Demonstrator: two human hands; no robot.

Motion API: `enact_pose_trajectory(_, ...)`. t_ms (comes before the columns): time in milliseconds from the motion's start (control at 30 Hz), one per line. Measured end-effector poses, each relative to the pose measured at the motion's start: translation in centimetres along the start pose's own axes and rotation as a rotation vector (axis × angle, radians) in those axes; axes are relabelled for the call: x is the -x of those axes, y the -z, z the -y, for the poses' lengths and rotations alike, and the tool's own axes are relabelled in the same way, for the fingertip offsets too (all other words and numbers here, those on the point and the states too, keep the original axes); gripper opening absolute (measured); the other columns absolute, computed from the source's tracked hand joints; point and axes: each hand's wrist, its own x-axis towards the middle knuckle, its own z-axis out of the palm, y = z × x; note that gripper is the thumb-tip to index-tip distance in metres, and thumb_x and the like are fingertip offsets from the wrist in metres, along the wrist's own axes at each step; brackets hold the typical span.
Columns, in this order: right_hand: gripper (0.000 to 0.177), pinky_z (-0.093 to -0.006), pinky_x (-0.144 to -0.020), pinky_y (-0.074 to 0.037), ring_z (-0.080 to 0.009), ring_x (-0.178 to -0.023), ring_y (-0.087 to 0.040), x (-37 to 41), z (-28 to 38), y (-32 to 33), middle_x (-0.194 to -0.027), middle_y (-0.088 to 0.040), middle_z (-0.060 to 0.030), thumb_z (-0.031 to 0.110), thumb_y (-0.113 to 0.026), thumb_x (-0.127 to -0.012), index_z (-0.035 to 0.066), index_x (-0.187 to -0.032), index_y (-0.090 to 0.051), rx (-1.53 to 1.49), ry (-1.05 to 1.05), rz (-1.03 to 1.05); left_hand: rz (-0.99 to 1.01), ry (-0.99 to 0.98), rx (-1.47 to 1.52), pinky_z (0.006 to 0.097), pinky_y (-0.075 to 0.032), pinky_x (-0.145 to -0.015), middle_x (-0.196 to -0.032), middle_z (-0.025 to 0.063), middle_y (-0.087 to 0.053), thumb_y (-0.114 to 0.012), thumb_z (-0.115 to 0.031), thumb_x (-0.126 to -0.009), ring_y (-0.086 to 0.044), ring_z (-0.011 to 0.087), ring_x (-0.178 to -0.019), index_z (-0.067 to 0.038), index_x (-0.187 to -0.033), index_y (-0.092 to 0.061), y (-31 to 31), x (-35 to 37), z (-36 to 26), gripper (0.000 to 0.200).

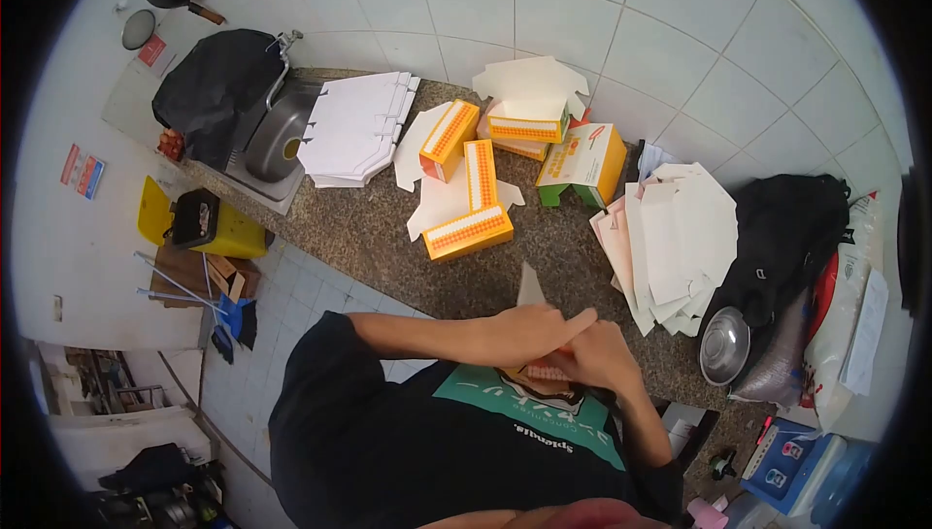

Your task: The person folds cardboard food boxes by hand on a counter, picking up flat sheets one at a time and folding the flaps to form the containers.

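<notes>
My left hand (532,332) and my right hand (600,354) meet close to my chest at the counter's near edge. Both have fingers bent around a paperboard box (529,288), mostly hidden by them; a pale flap sticks out above. Beyond my hands on the counter, several yellow-orange boxes are grouped: one in front (469,232), one upright behind it (481,175) and another to the left (449,141). Some have white flaps spread open. A larger white, yellow and green box (582,162) stands farther right.
A stack of flat white cartons (357,126) lies beside the sink (275,146). More flat cartons (675,243) are piled on the right, near a black bag (777,238) and a metal bowl (725,345). A yellow bin (233,235) stands on the floor at left.
</notes>
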Motion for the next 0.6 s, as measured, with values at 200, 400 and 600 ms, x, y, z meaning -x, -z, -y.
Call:
enact_pose_trajectory(200, 0.014, -0.0265, -0.062, -0.047, -0.0085, -0.07, -0.06, 2.8, -3.8, -1.2, -0.074, -0.067, -0.004, 0.01, -0.069, -0.096, -0.003, -0.099, -0.073, -0.884, -0.303, -0.509, -0.622, -0.098, -0.058, 0.0463, -0.053, -0.087, -0.12, 0.024, -0.054, -0.072, -0.016, -0.087, -0.059, 0.0407, -0.113, 0.003, -0.127, -0.045, 2.1, 1.7, -2.0, 0.052)
enact_pose_trajectory(400, 0.021, -0.0257, -0.076, -0.05, -0.0105, -0.083, -0.062, -1.2, -1.8, -4.6, -0.094, -0.069, -0.0085, 0.011, -0.064, -0.101, -0.006, -0.113, -0.062, -0.929, -0.23, -1.01, -0.819, -0.008, 0.24, 0.04, -0.056, -0.088, -0.134, 0.0293, -0.053, -0.067, -0.01, -0.093, -0.066, 0.0406, -0.11, 0.003, -0.15, -0.035, -2.5, -2.3, 0.6, 0.067)
enact_pose_trajectory(600, 0.016, -0.0324, -0.071, -0.057, -0.0172, -0.076, -0.069, -2.4, -2.5, -0.6, -0.087, -0.07, -0.0105, -0.002, -0.071, -0.092, -0.005, -0.108, -0.066, -1.091, -0.145, -1.012, -0.862, -0.001, 0.242, 0.0431, -0.055, -0.09, -0.129, 0.0284, -0.061, -0.065, -0.006, -0.093, -0.066, 0.0427, -0.112, 0.003, -0.145, -0.045, -1.3, -3.0, 2.6, 0.056)
